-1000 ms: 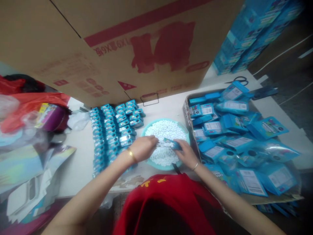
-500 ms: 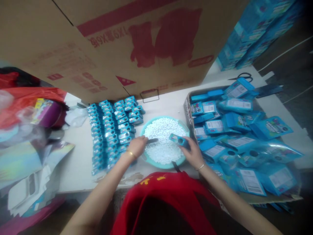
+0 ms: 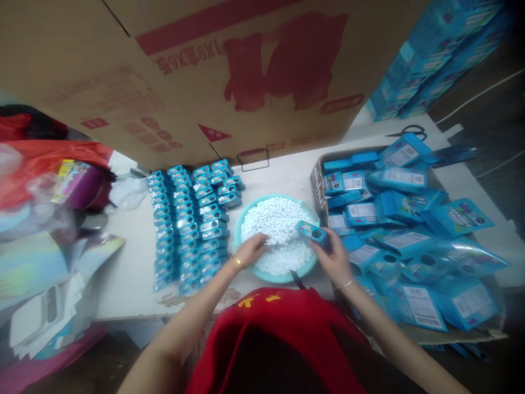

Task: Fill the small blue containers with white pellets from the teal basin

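Observation:
A light-blue basin [image 3: 240, 219] of small white pellets [image 3: 279, 213] stands in front of me. My left hand [image 3: 251, 250] is over its left part, fingers curled down at the pellets; a dark bit shows at the fingertips, too blurred to make out. My right hand [image 3: 334, 257] grips a small blue box [image 3: 309, 231] with a dark round hole, tilted above the right side of the basin. A dark flat handle [image 3: 297, 279] crosses the near rim.
Rows of blue boxes [image 3: 186, 227] stand left of the basin. A carton tray [image 3: 318, 189] of bagged blue boxes lies right. Behind rises a large cardboard box [image 3: 184, 109]. Scissors [image 3: 412, 133] lie far right, near stacked blue packs [image 3: 414, 65]. Bags and papers [image 3: 33, 262] crowd the left.
My left hand has moved right and in over the pellets; the dark strip that stuck out from it no longer shows clearly. My right hand has shifted slightly right with the small blue box.

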A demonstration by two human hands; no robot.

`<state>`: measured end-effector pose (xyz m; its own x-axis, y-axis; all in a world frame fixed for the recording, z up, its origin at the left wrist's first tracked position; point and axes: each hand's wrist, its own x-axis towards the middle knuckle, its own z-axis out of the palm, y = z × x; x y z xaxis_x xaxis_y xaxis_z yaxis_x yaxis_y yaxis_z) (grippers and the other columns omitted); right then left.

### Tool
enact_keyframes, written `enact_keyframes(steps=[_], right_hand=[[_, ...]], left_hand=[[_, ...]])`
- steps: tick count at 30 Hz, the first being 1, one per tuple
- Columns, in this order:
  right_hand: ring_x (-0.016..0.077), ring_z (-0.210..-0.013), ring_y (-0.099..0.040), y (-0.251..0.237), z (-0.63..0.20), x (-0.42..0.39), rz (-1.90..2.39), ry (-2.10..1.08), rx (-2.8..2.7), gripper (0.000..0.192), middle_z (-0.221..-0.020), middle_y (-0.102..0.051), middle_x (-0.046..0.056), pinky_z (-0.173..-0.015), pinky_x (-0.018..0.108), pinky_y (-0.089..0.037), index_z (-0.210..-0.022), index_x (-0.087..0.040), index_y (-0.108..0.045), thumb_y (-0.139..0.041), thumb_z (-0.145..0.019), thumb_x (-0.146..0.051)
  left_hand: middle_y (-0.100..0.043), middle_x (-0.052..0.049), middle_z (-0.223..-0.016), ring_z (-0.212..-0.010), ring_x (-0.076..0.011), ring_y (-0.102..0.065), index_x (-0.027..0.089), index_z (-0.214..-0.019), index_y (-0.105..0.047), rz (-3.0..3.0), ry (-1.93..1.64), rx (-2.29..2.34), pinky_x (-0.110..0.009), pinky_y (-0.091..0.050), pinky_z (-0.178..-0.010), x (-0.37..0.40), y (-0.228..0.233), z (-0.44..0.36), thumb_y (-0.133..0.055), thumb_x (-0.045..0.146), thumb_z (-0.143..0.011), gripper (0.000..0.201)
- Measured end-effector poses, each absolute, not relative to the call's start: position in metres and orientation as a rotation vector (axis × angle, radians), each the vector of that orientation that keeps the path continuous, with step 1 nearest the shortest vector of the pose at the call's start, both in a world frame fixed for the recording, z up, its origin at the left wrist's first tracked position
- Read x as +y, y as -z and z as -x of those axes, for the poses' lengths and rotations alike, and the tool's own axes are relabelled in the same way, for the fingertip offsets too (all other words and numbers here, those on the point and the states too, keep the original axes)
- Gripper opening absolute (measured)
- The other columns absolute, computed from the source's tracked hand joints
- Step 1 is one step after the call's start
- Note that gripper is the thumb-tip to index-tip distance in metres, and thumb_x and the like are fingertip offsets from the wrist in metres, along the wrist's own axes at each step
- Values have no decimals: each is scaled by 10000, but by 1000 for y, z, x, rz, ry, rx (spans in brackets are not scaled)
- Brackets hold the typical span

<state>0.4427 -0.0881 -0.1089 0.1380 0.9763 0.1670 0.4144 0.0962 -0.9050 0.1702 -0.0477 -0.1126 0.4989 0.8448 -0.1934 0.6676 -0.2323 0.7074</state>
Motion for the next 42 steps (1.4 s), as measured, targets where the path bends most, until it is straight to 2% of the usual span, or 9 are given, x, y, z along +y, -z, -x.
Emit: enact_keyframes(steps=[5, 9, 15, 20, 24, 28, 34, 38, 42], right_hand=[[272, -1052, -540, 112, -437, -82, 1424, -617, -1661, 365, -1108, -573, 106, -916, 462, -452, -1193, -217, -504, -549, -834, -268], [273, -1099, -519, 112, -426, -80, 1356, -579, -1835, 394, -1146, -565, 113, -957, 480, -441, -1221, -216, -498, -489, -829, -176], [271, -1078, -525, 112, -414, -81, 1310, -583, -1872, 417, -1115, -579, 110, -933, 475, -467, -1214, -213, -504, -475, -807, -128], [262, -1059, -537, 115, -415, -82, 1296, -606, -1853, 388, -1104, -587, 106, -924, 466, -472, -1205, -218, -505, -473, -825, -145], [269, -1095, -525, 117, -425, -84, 1347, -586, -1799, 404, -1141, -571, 108, -946, 473, -453, -1222, -221, -495, -481, -823, -163], [266, -1067, -538, 116, -437, -83, 1404, -589, -1672, 366, -1123, -574, 100, -923, 459, -456, -1207, -228, -500, -516, -841, -238], [252, -1033, -553, 107, -441, -81, 1462, -622, -1544, 361, -1100, -584, 92, -908, 433, -456, -1187, -222, -503, -570, -840, -296], [242, -1015, -560, 103, -440, -81, 1480, -634, -1477, 362, -1078, -589, 83, -905, 417, -455, -1170, -219, -509, -594, -832, -317], [245, -1015, -559, 107, -440, -80, 1474, -625, -1493, 364, -1074, -584, 86, -903, 421, -457, -1175, -217, -506, -585, -833, -313]], left_hand=[[-619, -91, -1032, -949, -184, -587, 166, -1109, -546, -2131, -285, 1160, -313, -466, -859, -41, 36, -151, -471, 265, -899, 244], [-623, -86, -1007, -911, -179, -594, 163, -1081, -548, -2337, -59, 1120, -298, -476, -810, -33, -12, -168, -463, 229, -894, 216], [-625, -87, -915, -816, -194, -602, 138, -1043, -549, -2585, 514, 1236, -281, -484, -660, -38, -58, -218, -420, 138, -881, 207], [-605, -95, -869, -800, -213, -584, 126, -929, -577, -2712, 608, 1210, -306, -474, -645, -48, -76, -237, -383, 112, -894, 198], [-598, -89, -946, -873, -225, -575, 153, -1007, -565, -2597, 519, 1405, -336, -482, -726, -37, -45, -200, -399, 141, -894, 201], [-605, -118, -990, -936, -242, -576, 139, -999, -579, -2255, 474, 1564, -373, -475, -806, -28, 38, -164, -425, 109, -860, 209], [-614, -100, -1105, -1043, -219, -566, 173, -1063, -569, -2090, 173, 1463, -356, -449, -924, -35, 136, -202, -446, 178, -884, 218], [-615, -93, -1144, -1042, -197, -580, 173, -1129, -538, -2035, -6, 1402, -327, -456, -930, -39, 145, -207, -464, 209, -887, 255], [-630, -81, -1059, -966, -187, -595, 171, -1089, -550, -1970, -234, 1273, -326, -476, -881, -42, 114, -177, -503, 265, -876, 238]])
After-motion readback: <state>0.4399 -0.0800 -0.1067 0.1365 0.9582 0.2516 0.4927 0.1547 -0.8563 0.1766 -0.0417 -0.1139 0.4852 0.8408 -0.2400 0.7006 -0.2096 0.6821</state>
